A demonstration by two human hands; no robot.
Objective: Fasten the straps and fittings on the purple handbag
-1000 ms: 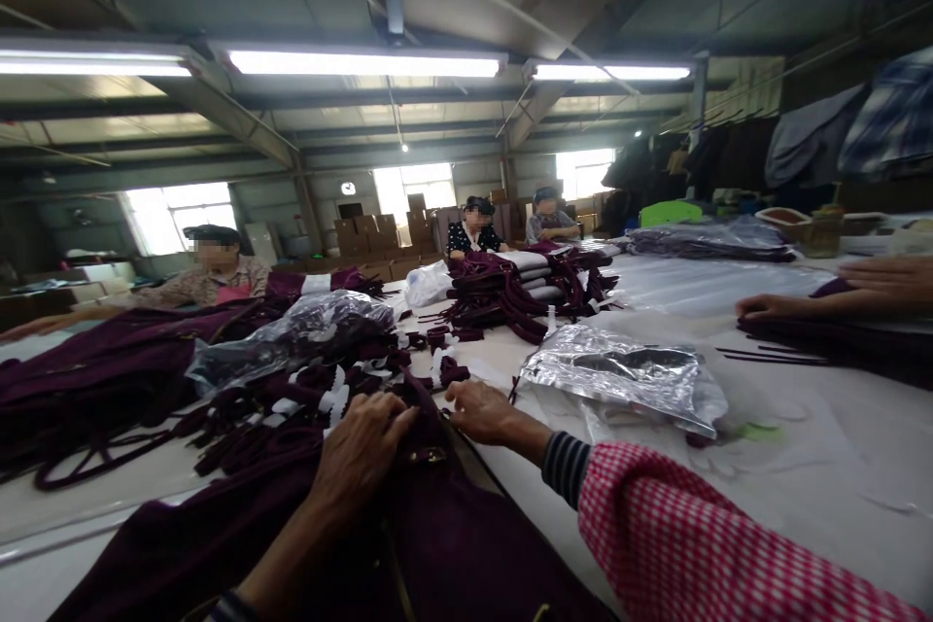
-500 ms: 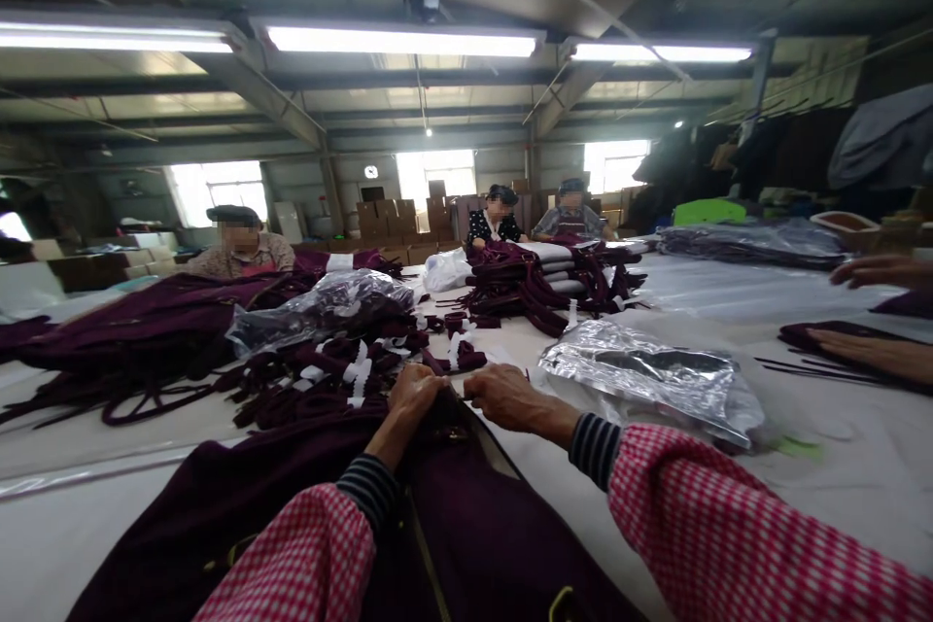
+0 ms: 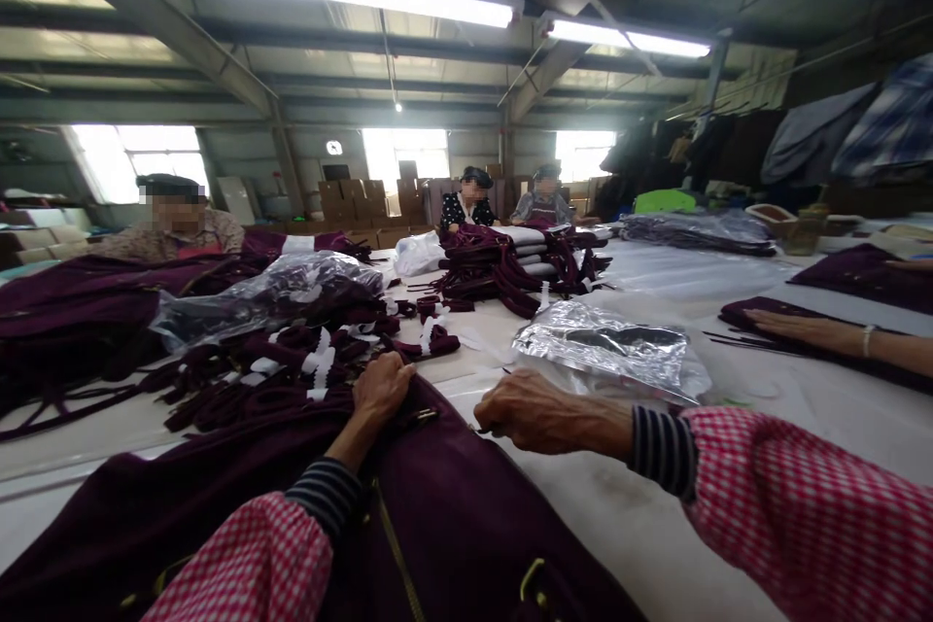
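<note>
A dark purple garment [image 3: 437,525] with a gold zipper lies on the white table [image 3: 604,515] in front of me. My left hand [image 3: 380,391] presses on its top edge, beside a small gold metal part, fingers curled over the fabric. Just to the right, my right hand [image 3: 531,411] is closed in a loose fist at the garment's right edge; what it pinches is hidden. Both arms wear red checked sleeves over striped cuffs.
A pile of purple straps with white tags [image 3: 292,364] lies past my left hand, under a clear plastic bag [image 3: 262,296]. A crinkled plastic bag [image 3: 612,350] sits right of centre. Another person's arm [image 3: 823,335] rests on purple cloth at right. Three people sit across the table.
My right hand has drawn back to the right, away from my left hand, along the garment's edge. My left hand stays on the fabric. The view has shifted slightly.
</note>
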